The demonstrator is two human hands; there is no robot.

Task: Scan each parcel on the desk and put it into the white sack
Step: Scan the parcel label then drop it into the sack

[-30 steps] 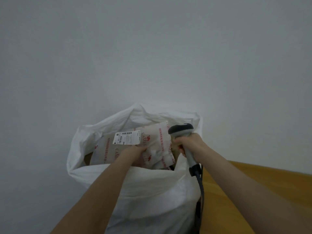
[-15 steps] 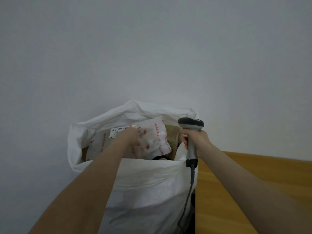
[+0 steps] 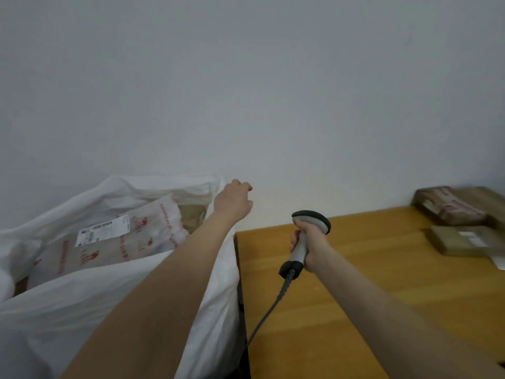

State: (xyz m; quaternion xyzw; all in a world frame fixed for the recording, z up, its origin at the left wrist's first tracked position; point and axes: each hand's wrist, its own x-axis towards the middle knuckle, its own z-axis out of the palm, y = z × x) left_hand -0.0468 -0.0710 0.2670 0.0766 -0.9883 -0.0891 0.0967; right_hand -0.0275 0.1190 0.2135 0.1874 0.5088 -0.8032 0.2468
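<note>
White sack (image 3: 109, 296) beside desk (image 3: 382, 283), mouth open; red-printed parcel (image 3: 114, 250) lies inside, label up. Left hand (image 3: 232, 203) above sack's far corner, empty, fingers loosely curled. Right hand (image 3: 314, 242) grips scanner (image 3: 314, 218) over desk. Taped brown parcel (image 3: 451, 206) and flat brown parcel (image 3: 459, 239) sit far right on desk.

Print present, none legible.

Pale plastic mailer bag (image 3: 114, 253) in the white woven sack (image 3: 109, 302): red characters and logos, blurred. Its white shipping label (image 3: 102, 232) carries a barcode and small lines, too fine to read. On the wooden surface (image 3: 355, 283), brown parcel (image 3: 451, 206) with reddish print, smeared. Flat brown parcel (image 3: 453, 242) with small white label (image 3: 474, 237), unreadable.
</note>
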